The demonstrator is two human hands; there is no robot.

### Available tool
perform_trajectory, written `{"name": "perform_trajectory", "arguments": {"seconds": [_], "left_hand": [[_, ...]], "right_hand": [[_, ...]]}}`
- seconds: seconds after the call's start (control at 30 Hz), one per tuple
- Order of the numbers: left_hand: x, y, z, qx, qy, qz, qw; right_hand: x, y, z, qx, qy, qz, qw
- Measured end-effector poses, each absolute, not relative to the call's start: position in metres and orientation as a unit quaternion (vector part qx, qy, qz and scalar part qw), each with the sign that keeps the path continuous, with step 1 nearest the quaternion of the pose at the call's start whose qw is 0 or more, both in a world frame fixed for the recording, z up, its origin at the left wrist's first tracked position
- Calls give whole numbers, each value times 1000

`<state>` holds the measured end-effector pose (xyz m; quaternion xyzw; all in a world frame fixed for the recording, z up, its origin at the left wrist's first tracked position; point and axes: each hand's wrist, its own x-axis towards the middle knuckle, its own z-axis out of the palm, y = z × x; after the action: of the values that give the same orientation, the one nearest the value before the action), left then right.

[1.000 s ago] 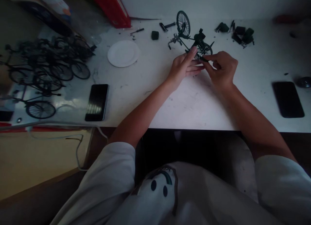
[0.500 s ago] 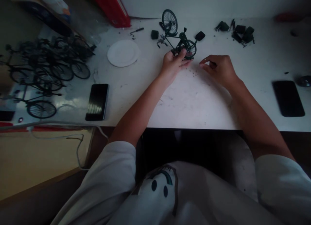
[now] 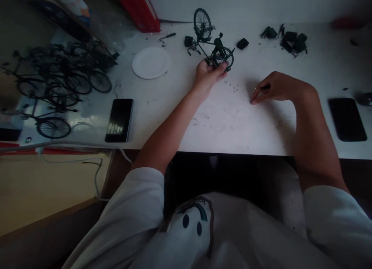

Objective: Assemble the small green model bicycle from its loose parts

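In my left hand (image 3: pixel 207 75) is a dark miniature bicycle (image 3: pixel 206 42), gripped by its lower wheel between thumb and fingers. The other wheel points up and away from me, with the handlebars to the left. My right hand (image 3: pixel 276 87) hovers low over the table to the right, fingers pinched together. A thin dark tool (image 3: pixel 265 87) with a pale, narrow tip shows between those fingers; its exact kind cannot be made out. Several tiny dark bits (image 3: pixel 234 87) lie on the table between the two hands.
A dark basket-like block (image 3: pixel 242 43) lies right of the bicycle, another (image 3: pixel 188 41) to its left. More dark parts (image 3: pixel 295 42) lie at the back right. Leftward are a white plate (image 3: pixel 151 62), a phone (image 3: pixel 119 120) and several miniature bicycles (image 3: pixel 61 75). Another phone (image 3: pixel 347 119) lies right.
My right hand has moved right and toward me, away from the bicycle, with its wrist now bent. My left hand keeps hold of the bicycle, nearly in place.
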<state>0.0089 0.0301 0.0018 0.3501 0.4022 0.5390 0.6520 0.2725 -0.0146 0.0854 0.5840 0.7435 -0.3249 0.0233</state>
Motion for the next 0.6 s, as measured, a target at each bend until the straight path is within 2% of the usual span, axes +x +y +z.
{"name": "perform_trajectory", "arguments": {"seconds": [0.13, 0.3, 0.47, 0.6], "left_hand": [[10, 30, 2, 350, 407, 524, 661], [10, 27, 2, 375, 351, 544, 663], [16, 21, 6, 382, 377, 517, 666], [18, 18, 6, 384, 370, 518, 669]], "right_hand": [[271, -12, 82, 581, 748, -320, 30], [272, -7, 74, 562, 759, -321, 77], [268, -8, 67, 551, 774, -282, 131], [260, -12, 66, 549, 789, -250, 114]]}}
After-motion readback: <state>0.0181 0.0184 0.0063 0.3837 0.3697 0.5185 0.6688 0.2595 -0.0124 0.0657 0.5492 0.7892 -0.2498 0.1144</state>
